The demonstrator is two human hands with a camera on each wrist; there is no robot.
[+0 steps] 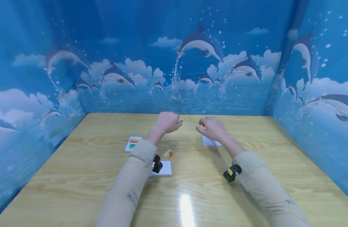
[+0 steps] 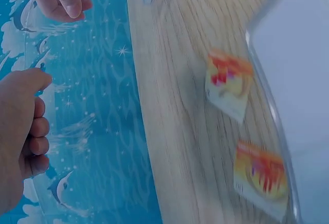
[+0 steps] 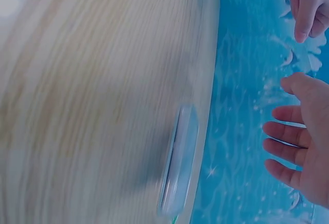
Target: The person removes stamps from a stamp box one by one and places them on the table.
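On my feed, the curtain (image 1: 134,78), printed with dolphins, fills the upper part of the head view. Below is the table (image 1: 77,183), smooth, with wood grain and one bright reflection at the bottom centre. Near the middle of the frame I have the left hand (image 1: 168,122), loosely curled, and the right hand (image 1: 214,127), fingers relaxed; both are raised and hold nothing. I judge this as a step between contacts; any touch calls, I think, for lowering a hand and pinching finely, because the pieces are thin. The white panel (image 1: 166,168), flat with a shiny rim, lies left of centre, partly hidden by the sleeve (image 1: 131,179). The printed panel (image 1: 132,145) is further left; the pale case (image 1: 210,142), clear-edged, is right of centre. Smallest are two orange-yellow, angular cards (image 1: 169,153), just above the white panel.
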